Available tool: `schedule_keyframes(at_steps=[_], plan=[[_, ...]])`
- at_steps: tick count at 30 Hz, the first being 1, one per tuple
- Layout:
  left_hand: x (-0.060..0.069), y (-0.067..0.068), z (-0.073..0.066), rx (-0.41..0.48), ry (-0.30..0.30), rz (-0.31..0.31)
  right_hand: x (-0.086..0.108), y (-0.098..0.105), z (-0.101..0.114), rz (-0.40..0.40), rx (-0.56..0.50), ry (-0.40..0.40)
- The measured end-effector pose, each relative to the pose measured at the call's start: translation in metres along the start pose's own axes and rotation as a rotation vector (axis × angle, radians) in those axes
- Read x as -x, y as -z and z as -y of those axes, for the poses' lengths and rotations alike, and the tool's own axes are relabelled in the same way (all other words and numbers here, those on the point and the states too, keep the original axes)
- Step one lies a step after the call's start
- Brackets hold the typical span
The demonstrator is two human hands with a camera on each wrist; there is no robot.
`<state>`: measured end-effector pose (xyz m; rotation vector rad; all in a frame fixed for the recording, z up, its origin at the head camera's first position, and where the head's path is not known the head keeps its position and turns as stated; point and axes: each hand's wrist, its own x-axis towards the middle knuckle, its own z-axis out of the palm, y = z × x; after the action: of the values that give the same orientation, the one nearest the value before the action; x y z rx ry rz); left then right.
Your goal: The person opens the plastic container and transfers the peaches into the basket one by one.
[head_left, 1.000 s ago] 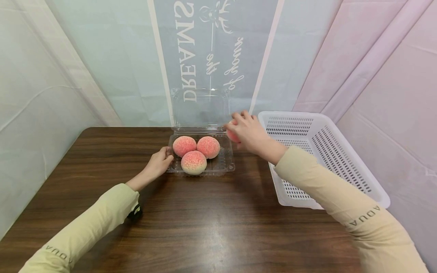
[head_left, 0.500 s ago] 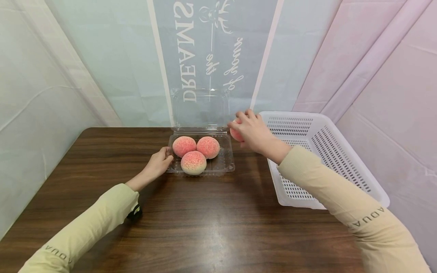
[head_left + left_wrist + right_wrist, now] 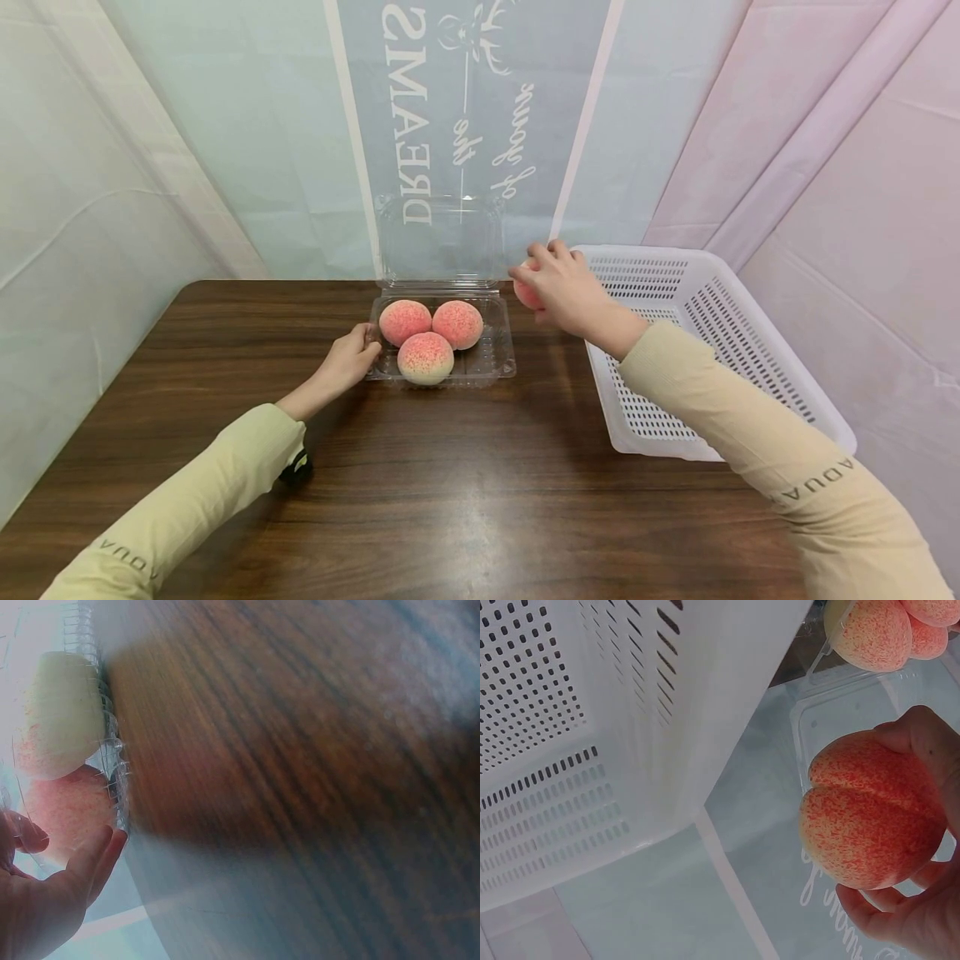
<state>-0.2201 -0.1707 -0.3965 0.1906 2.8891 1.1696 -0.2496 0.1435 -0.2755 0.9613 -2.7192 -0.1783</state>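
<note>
Three peaches (image 3: 425, 358) are grouped in the clear box (image 3: 491, 357), just to the right of the left fingers. The box's left edge is pinched between the thumb and fingers of the left hand (image 3: 347, 358). A fourth peach (image 3: 874, 817) is clamped between the thumb and curled fingers of the right hand (image 3: 566, 287) and is held up off the table (image 3: 450, 475). Over the last second it has been moved a little rightward, so the gap from the box has been widened; neither the left hand nor the three peaches have been visibly shifted. The basket (image 3: 660, 447) is placed to the right of the right fingers, partly hidden by the wrist and sleeve. The held peach, judged by that shift, is between containers: the box has been left, but the basket has not been reached.
</note>
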Motion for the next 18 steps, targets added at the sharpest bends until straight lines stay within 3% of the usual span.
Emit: schedule_keyframes(at_steps=[18], plan=[[-0.001, 0.0, 0.0, 0.004, 0.003, 0.003, 0.005, 0.0, -0.011, 0.023, -0.002, -0.038]])
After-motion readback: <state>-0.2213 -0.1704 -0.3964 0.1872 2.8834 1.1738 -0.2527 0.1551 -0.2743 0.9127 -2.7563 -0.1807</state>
